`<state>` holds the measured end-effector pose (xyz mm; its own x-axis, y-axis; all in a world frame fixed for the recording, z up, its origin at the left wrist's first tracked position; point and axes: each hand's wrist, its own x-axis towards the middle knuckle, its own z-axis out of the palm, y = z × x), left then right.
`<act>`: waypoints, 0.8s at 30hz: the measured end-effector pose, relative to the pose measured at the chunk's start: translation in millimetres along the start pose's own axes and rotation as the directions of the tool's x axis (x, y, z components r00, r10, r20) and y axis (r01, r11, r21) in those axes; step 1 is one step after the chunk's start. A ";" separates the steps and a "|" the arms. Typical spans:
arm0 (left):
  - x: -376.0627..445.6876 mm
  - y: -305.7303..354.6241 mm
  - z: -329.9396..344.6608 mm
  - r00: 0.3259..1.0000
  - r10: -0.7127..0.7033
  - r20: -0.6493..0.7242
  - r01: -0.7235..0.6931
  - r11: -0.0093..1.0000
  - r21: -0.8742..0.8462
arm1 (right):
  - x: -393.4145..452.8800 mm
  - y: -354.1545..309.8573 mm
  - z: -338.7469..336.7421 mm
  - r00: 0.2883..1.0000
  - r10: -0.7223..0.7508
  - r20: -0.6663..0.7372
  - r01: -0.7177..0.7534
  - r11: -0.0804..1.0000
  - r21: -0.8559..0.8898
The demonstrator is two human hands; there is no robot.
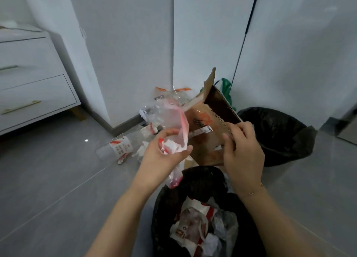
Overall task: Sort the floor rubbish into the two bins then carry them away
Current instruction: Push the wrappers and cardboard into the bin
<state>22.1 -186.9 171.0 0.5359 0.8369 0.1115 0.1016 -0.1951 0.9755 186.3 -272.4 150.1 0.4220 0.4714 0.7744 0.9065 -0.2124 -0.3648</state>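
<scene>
A printed plastic wrapper (121,145) lies on the grey floor (48,179). The left hand (164,152) grasps a clear red-edged plastic bag (173,121) above the near black-lined bin (201,216). The right hand (241,150) grasps a cardboard box (210,125) beside the far bin (278,133).

Your left hand (164,152) grips clear plastic bag (173,125) with red trim and crumpled white wrapper (170,145), above near bin (173,199). Your right hand (241,148) holds open cardboard box (208,121), tilted, between the two bins. Near bin, black-lined, holds red-and-white wrappers and paper. Far bin (280,133), black-lined, stands behind box. Loose rubbish (121,145) lies on grey floor (58,179) by white cupboard (135,44). White drawers (32,87) at your left.
</scene>
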 end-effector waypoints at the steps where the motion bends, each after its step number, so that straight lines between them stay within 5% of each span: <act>1: -5.9 1.4 2.8 1.000 0.017 0.021 -0.018 1.000 0.016 | -1.5 1.1 -4.8 1.000 0.005 -0.011 -0.005 1.000 -0.001; 4: -24.8 -7.3 13.2 0.976 -0.018 0.216 -0.050 0.952 0.302 | -11.2 6.5 -20.7 0.998 0.059 -0.025 -0.059 0.998 0.010; 7: -36.6 -37.1 36.4 0.902 -0.056 0.429 -0.262 0.717 0.646 | -25.9 11.3 -32.1 0.996 0.084 -0.013 -0.083 0.996 0.014; 10: -49.5 -59.5 59.6 0.784 -0.089 0.614 -0.533 0.411 0.740 | -41.7 13.0 -36.3 0.995 0.090 0.031 -0.090 0.996 -0.003; 12: -61.1 -73.1 71.5 0.687 -0.172 0.706 -0.638 0.321 0.700 | -51.7 15.9 -37.6 0.991 0.107 0.082 -0.109 0.994 0.020; 17: -75.1 -108.9 92.9 0.517 -0.501 0.695 -0.740 0.148 0.657 | -65.4 28.6 -37.6 0.981 0.118 0.157 -0.136 0.984 0.111; 24: -45.3 -152.1 113.0 0.490 -0.654 0.576 -0.785 -0.045 0.618 | -69.6 44.8 -33.0 0.969 0.167 0.183 -0.200 0.963 0.179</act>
<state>77.1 -253.0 -3.8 0.6787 0.2433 -0.6929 0.0922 -0.9643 -0.2483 197.8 -343.0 96.9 0.5590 0.5779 0.5946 0.7875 -0.1457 -0.5988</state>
